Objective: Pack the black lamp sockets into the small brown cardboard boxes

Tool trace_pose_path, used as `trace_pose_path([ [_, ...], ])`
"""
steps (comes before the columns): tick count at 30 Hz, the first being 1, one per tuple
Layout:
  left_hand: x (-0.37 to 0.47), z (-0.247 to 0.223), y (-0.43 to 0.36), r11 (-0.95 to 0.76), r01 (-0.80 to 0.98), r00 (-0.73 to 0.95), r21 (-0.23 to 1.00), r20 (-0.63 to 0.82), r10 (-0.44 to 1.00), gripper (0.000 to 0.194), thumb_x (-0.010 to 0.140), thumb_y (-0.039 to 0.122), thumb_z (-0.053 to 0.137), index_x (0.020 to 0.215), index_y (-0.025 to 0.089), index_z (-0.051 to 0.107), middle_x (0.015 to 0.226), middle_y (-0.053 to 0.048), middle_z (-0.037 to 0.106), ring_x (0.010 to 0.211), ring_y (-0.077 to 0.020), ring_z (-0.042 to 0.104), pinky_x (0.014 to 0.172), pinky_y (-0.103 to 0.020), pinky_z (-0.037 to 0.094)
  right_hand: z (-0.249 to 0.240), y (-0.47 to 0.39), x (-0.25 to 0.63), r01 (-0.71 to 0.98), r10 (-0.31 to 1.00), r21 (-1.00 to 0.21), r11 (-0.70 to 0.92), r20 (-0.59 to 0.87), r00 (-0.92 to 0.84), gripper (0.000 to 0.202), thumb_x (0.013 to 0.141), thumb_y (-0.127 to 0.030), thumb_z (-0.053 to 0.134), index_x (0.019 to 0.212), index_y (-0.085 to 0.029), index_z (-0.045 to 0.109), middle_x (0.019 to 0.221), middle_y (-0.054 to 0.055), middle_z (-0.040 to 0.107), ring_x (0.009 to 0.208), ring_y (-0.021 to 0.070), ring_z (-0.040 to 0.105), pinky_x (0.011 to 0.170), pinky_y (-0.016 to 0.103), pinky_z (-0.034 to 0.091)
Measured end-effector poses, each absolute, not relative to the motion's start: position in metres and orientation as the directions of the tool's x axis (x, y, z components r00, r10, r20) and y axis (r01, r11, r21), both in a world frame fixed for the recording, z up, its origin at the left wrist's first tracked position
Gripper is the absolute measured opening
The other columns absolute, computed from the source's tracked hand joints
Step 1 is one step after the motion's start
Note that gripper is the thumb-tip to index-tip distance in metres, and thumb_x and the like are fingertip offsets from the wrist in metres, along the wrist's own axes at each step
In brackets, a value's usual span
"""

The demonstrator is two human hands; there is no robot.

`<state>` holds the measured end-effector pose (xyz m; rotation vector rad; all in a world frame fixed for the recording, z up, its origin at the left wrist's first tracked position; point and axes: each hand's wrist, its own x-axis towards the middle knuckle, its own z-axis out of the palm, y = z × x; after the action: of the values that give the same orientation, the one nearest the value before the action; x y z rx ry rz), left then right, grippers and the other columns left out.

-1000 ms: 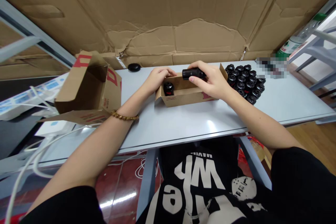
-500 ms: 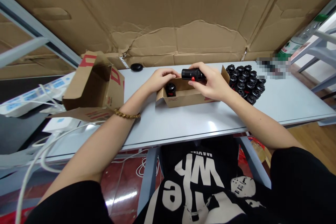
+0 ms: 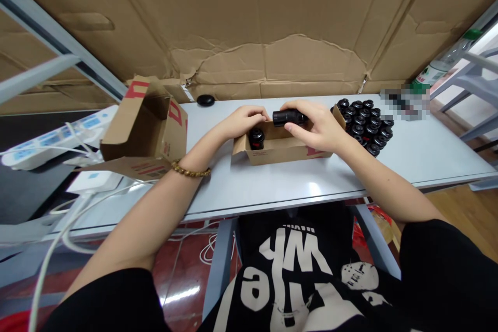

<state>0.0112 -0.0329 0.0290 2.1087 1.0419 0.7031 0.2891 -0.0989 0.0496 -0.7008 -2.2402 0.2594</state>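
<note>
A small black cylinder with a stepped end is pinched in my right hand [image 3: 316,125], lying roughly level above the small cardboard box [image 3: 288,156]. Which kind of device this black cylinder [image 3: 285,116] is, I cannot tell. My left hand [image 3: 246,120] is closed on the box's back edge near its left end, with the fingertips partly hidden. Inside that left end stands another black cylinder [image 3: 257,138], upright with a red mark on it. To the right of the box, several similar black cylinders [image 3: 364,123] stand upright in a tight cluster.
An opened cardboard box [image 3: 177,132] lies at the left of the grey table [image 3: 249,192], beside a white power strip [image 3: 50,140] and cables. A round black disc [image 3: 205,100] rests near the back. A clear bottle [image 3: 441,70] stands at the far right. Tall cardboard [image 3: 252,10] closes off the back.
My right hand has lowered the black cylinder slightly toward the box and turned it, so its red button no longer shows. My left hand stays at the box's left end.
</note>
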Motion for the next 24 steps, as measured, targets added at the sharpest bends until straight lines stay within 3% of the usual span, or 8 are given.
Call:
trace_pose_path([
  [4,0.01,0.023,-0.028,-0.463,0.469,0.545,0.753,0.166,0.822,0.03,0.083,0.044,0.055,0.088,0.022,0.075,0.095,-0.004,0.079,0.098,-0.0279,0.069,0.097,-0.039,0.056,0.051,-0.104,0.287,0.416,0.618,-0.457,0.786,0.58,-0.531,0.043,0.105,-0.052,0.067,0.136,-0.023,0.068,0.119,0.011,0.081,0.095,0.0276,0.071,0.09,0.042,0.058],
  [9,0.011,0.02,-0.027,-0.449,0.444,0.526,0.775,0.181,0.831,0.02,0.078,0.04,0.055,0.078,0.023,0.065,0.083,-0.003,0.069,0.086,-0.025,0.061,0.085,-0.036,0.052,0.047,-0.102,0.286,0.381,0.58,-0.439,0.814,0.577,-0.575,0.038,0.103,-0.045,0.068,0.133,-0.022,0.071,0.119,0.011,0.082,0.099,0.0284,0.073,0.092,0.042,0.057],
  [14,0.017,0.019,-0.031,-0.458,0.404,0.506,0.792,0.224,0.833,0.022,0.08,0.043,0.052,0.077,0.024,0.062,0.082,-0.003,0.066,0.087,-0.0251,0.06,0.09,-0.038,0.051,0.047,-0.103,0.285,0.362,0.57,-0.444,0.82,0.574,-0.588,0.036,0.106,-0.042,0.069,0.134,-0.02,0.071,0.119,0.012,0.084,0.098,0.028,0.075,0.091,0.042,0.059],
  [18,0.018,0.018,-0.032,-0.47,0.402,0.504,0.786,0.239,0.83,0.025,0.081,0.045,0.051,0.081,0.023,0.066,0.087,-0.004,0.07,0.092,-0.0265,0.063,0.092,-0.039,0.052,0.047,-0.104,0.285,0.341,0.558,-0.451,0.825,0.552,-0.619,0.039,0.11,-0.047,0.067,0.138,-0.02,0.07,0.132,0.016,0.083,0.114,0.0325,0.077,0.103,0.047,0.06],
  [24,0.018,0.014,-0.03,-0.467,0.407,0.497,0.785,0.239,0.834,0.029,0.083,0.046,0.052,0.082,0.023,0.068,0.092,-0.005,0.077,0.098,-0.0276,0.068,0.098,-0.039,0.052,0.045,-0.103,0.286,0.314,0.542,-0.47,0.825,0.501,-0.675,0.039,0.114,-0.05,0.063,0.138,-0.021,0.071,0.132,0.016,0.083,0.116,0.0333,0.076,0.106,0.049,0.06],
])
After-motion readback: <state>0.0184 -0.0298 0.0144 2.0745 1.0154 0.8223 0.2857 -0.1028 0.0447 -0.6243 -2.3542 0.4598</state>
